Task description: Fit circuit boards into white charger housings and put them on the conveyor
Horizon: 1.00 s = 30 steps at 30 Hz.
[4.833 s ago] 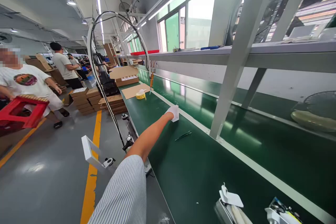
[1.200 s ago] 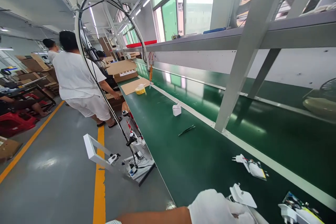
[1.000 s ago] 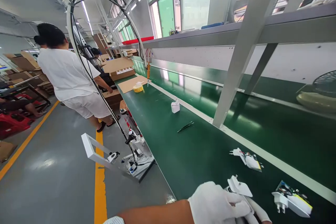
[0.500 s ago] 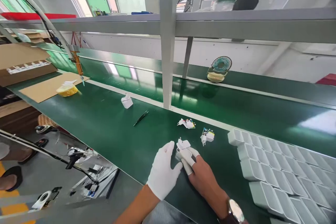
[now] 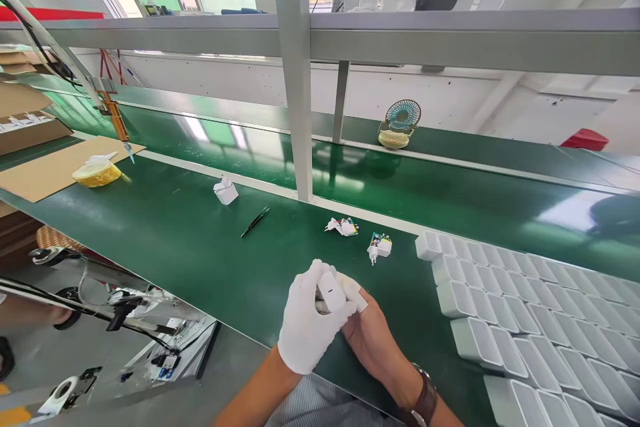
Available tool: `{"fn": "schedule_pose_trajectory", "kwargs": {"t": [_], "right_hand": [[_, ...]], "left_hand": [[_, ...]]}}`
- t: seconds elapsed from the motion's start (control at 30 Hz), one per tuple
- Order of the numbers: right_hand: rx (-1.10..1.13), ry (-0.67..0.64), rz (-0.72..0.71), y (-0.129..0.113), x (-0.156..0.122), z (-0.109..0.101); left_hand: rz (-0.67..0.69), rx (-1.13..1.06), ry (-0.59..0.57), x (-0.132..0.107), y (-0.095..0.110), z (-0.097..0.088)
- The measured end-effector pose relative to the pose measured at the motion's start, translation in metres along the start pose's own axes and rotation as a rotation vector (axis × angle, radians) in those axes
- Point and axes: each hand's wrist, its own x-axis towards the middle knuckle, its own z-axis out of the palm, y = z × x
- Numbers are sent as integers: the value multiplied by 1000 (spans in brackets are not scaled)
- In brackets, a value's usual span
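Just above the green bench, a small white charger adapter (image 5: 332, 291) sits between my two hands, its face with a small dark slot turned up toward me. My left hand (image 5: 305, 328), in a white glove, closes round its left side. On the other side, my right hand (image 5: 370, 327), with white covers on some fingers, grips it; part of those fingers is hidden. Beyond the hands lie two white plug pieces with small circuit boards, one plug piece (image 5: 343, 227) on the left and another plug piece (image 5: 380, 248) on the right.
Rows of white plastic housings (image 5: 480, 340) fill the right side of the bench. Black tweezers (image 5: 255, 221) and a white crumpled-looking piece (image 5: 226, 191) lie left of centre. A grey post (image 5: 295, 93) rises at the bench's far side. An orange dispenser (image 5: 116, 120) hangs over cardboard.
The adapter has been turned, so its slotted face now shows instead of the prong side. My left hand has closed on it, joining the right. The view has shifted slightly to the right.
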Motion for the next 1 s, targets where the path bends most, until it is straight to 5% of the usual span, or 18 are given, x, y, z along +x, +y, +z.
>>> {"fn": "schedule_pose_trajectory", "kwargs": {"t": [0.27,0.57,0.73,0.87,1.0], "right_hand": [[0,31,6,3,-4,3],[17,9,36,5,-6,2],[-56,11,27,4,-7,-1],[-503,140,-188,-5,-4,-18],[-1385,215,-554,-10,2,-46]], "left_hand": [[-7,33,32,2,22,-8],[95,-24,81,0,25,-9],[-24,-176,30,0,18,-12],[-97,-267,-22,6,-4,-14],[-35,-187,3,9,-30,-11]]}}
